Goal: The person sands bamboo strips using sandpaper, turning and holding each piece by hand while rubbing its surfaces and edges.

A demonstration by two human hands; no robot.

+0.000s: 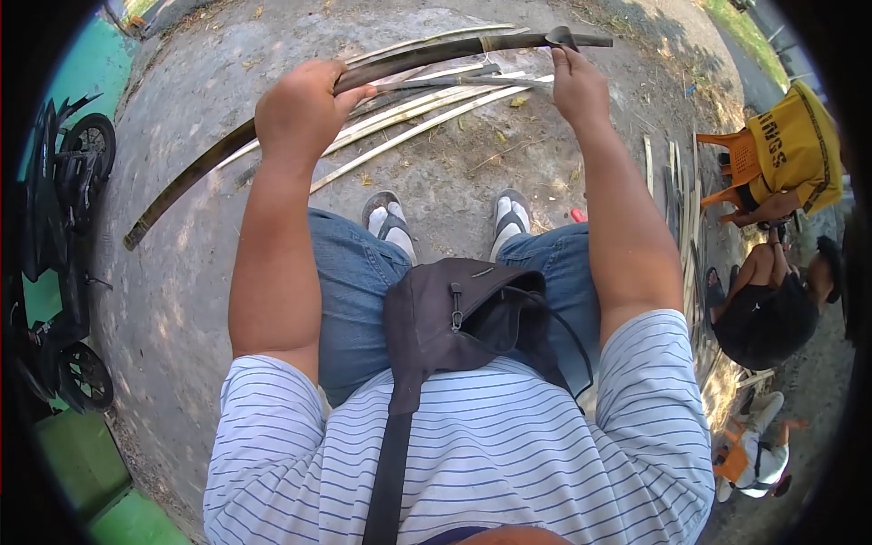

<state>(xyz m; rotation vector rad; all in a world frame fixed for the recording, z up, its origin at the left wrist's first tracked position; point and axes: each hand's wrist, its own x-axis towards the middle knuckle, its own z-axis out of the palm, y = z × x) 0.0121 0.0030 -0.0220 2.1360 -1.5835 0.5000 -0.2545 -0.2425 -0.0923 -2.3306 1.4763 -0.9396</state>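
My left hand (304, 109) is closed around a long dark bamboo piece (195, 177), which slants from the lower left up to the far right. My right hand (581, 91) is closed near the far end of that piece. Above its fingers, a dark curved blade-like tool (562, 38) rests against the bamboo. Its handle is hidden in my fist. Just beyond my feet, several pale split bamboo strips (391, 127) lie on the ground, with a grey strip (454, 82) among them.
A black bag (454, 313) hangs at my waist. More strips (690, 209) lie on the right, beside a seated person (767, 313) and an orange chair (743, 154). Another person (763, 454) is farther back. A motorcycle (68, 245) stands at left. Something small and red (579, 215) lies near my right foot.
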